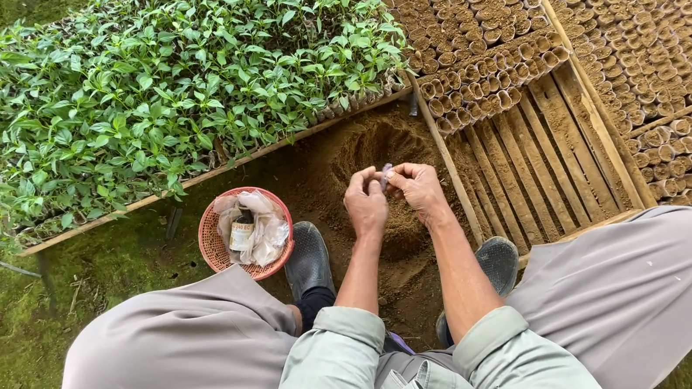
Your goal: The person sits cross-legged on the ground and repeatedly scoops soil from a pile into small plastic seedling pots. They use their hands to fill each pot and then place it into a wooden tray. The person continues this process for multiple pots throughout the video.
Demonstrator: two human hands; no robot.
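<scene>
Small pale pot sleeve (386, 175) sits pinched between both hands above the soil heap (385, 150), near the slatted tray's (536, 162) left edge. Left hand (366, 205) and right hand (418, 190) both close fingertips on it; spreading its mouth evenly seems wise. Its shape and contents are too small to tell.

soft even daylight, pretty bright | no hard shadows or glare | sharp mid-frame | wide-angle bending at the edges
</scene>
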